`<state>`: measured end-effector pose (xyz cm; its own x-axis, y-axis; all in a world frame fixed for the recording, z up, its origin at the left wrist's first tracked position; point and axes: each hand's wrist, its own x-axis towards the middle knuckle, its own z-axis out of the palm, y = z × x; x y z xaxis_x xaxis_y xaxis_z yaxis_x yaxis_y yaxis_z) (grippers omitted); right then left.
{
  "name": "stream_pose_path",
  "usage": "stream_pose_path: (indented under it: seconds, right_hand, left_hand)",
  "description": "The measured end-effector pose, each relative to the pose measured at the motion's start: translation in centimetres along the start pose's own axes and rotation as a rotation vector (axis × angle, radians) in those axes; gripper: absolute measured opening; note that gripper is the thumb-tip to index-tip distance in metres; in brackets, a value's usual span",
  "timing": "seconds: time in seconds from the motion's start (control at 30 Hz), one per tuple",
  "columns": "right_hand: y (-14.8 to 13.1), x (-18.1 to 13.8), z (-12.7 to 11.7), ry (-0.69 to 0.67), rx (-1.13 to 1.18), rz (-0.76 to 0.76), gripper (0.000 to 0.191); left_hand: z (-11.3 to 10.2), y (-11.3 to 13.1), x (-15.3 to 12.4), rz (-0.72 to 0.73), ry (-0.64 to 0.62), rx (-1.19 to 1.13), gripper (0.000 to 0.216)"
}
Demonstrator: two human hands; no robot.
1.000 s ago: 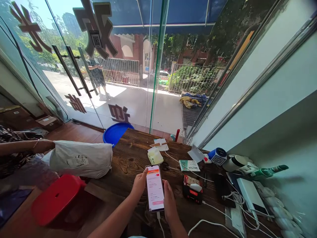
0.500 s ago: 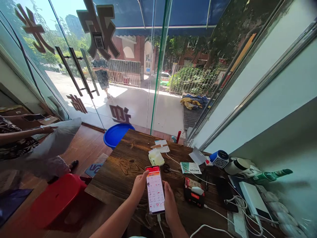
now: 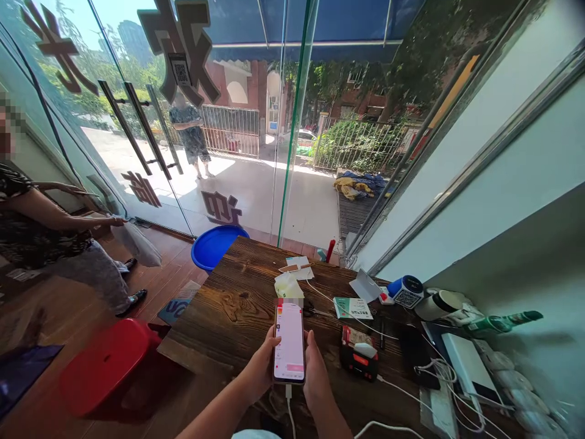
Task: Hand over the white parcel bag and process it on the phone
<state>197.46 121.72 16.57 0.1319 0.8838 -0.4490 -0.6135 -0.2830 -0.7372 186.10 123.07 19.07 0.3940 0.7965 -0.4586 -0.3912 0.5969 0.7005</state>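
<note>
A smartphone (image 3: 289, 347) with a lit, mostly white and pink screen is held upright between my two hands over the wooden table. My left hand (image 3: 265, 360) wraps its left edge, the thumb resting at the side of the screen. Along the right edge, my right hand (image 3: 315, 372) supports it with the fingers partly behind. From the phone's lower end runs a white charging cable (image 3: 292, 411). Just beyond the phone lie a pack of tissues (image 3: 287, 285) and some dark scissors (image 3: 315, 310), partly hidden.
On the wooden table (image 3: 228, 299) are a green-white box (image 3: 353, 308), a black-red tissue box (image 3: 359, 353), a blue speaker (image 3: 405, 291), a green bottle (image 3: 505, 323) and tangled cables. A red stool (image 3: 109, 360) and blue basin (image 3: 218, 247) stand left. Another person (image 3: 55, 225) carries a bag.
The phone screen has switched to a paler page, and my left thumb has moved down to its edge. The person at left has stepped toward the door with the bag; the person outside has moved slightly.
</note>
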Motion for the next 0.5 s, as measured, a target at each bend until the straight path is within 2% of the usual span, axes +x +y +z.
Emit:
stream_pose_path:
  seconds: [0.1,0.3,0.4,0.5]
  right_hand:
    - [-0.2,-0.2,-0.3,-0.042,-0.072,-0.051,0.076]
    - [-1.2,-0.6,-0.5,-0.100,-0.246,-0.223,0.055]
    - [-1.7,-0.5,-0.5,-0.198,-0.235,-0.161,0.049]
    - [-1.8,-0.4,-0.6,-0.319,-0.200,-0.081,0.053]
  left_hand:
    - [0.0,-0.3,-1.5,-0.110,-0.156,-0.070,0.093]
    - [0.2,-0.3,-1.9,-0.058,-0.182,-0.143,0.109]
    - [0.4,-0.7,-1.7,-0.006,-0.176,-0.168,0.110]
    - [0.4,-0.8,-1.7,0.020,-0.162,-0.163,0.106]
